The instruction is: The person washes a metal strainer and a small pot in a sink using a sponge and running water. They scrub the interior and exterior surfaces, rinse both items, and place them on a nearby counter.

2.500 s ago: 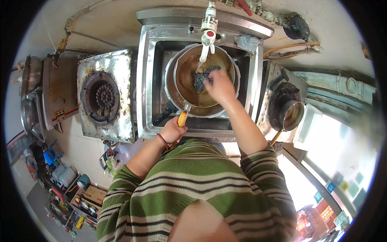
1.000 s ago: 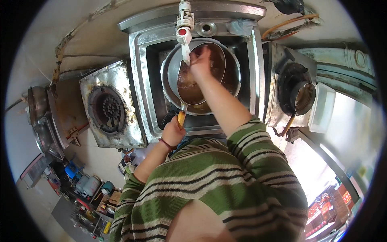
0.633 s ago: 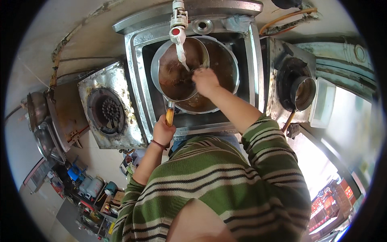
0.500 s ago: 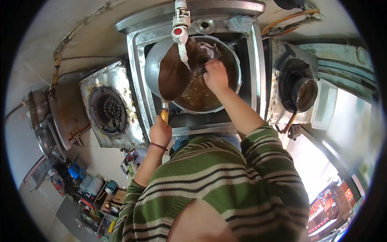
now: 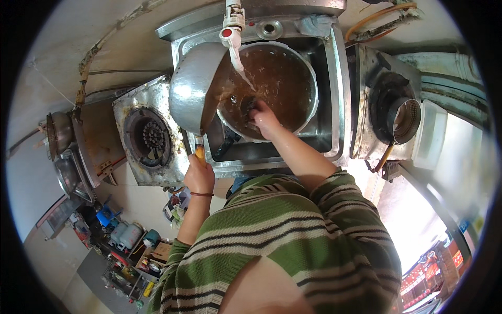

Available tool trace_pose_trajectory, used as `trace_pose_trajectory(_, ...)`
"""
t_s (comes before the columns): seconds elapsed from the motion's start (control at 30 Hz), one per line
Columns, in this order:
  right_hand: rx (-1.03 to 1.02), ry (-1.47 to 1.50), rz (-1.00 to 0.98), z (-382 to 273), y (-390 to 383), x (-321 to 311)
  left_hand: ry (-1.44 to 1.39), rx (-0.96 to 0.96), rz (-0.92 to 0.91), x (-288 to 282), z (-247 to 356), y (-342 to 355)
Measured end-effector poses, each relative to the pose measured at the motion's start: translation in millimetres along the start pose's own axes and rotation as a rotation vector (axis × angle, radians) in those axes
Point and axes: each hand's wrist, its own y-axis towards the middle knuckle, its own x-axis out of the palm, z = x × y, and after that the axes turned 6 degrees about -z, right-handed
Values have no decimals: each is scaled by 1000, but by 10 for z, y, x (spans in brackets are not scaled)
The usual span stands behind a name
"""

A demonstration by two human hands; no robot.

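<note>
My left hand (image 5: 198, 176) grips the yellow wooden handle (image 5: 200, 152) of a round steel pan (image 5: 190, 86), raised and tipped toward a large steel pot (image 5: 313, 89) of murky brown water in the sink (image 5: 338, 112). My right hand (image 5: 263, 119) is in the near-left part of the pot, fingers curled round a small dark clump that I cannot make out. A white tap (image 5: 232, 44) with a red button runs a stream of water into the pot, just beyond my right hand. A black handle (image 5: 225, 145) shows beside the pot.
A grimy burner (image 5: 146, 137) stands left of the sink; another (image 5: 387, 104) on the right holds a perforated steel strainer (image 5: 405, 120). A translucent tub (image 5: 429, 136) sits beyond it. Steel pans (image 5: 60, 136) are at far left, gas cylinders (image 5: 130, 235) on the floor, pipes along the wall.
The pan, earlier level inside the pot, has risen leftward and tipped on its side, uncovering the water. My right hand has moved from its inside into the pot's water, lower down.
</note>
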Motion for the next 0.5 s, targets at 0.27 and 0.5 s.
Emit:
trace_pose_trajectory(0.27, 129, -40, 43, 198, -42, 491, -11, -6, -11, 158, 49, -101)
trace_pose_trajectory(0.5, 29, 261, 232, 101, -21, 711, -325, 95, -82, 253, 161, -143)
